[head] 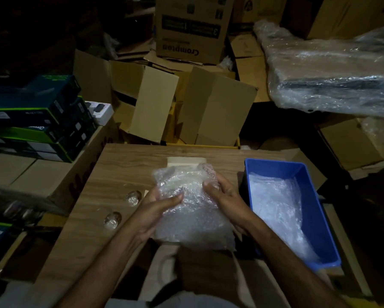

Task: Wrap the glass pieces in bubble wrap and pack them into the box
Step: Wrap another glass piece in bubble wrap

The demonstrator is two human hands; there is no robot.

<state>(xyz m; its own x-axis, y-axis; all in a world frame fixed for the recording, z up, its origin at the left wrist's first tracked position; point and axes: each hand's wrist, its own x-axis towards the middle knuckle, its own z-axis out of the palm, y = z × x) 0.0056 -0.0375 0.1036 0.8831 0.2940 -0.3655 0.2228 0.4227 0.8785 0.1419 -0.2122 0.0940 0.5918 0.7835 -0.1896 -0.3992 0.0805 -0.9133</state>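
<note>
Dim storeroom, wooden surface [128, 165]. Both hands, left hand [157, 210] and right hand [222, 196], have fingers clamped on the bubble wrap bundle [186, 203]; loose glass pieces [133, 197] sit left, could probably roll off if bumped.

Dim storeroom or warehouse packing area. Stacked cardboard cartons [193, 27] at 12 o'clock, boxed retail goods [37, 121] at 9 o'clock, plastic-wrapped bundle [333, 78] at 2 o'clock, wooden worktable [120, 174] at centre.
</note>
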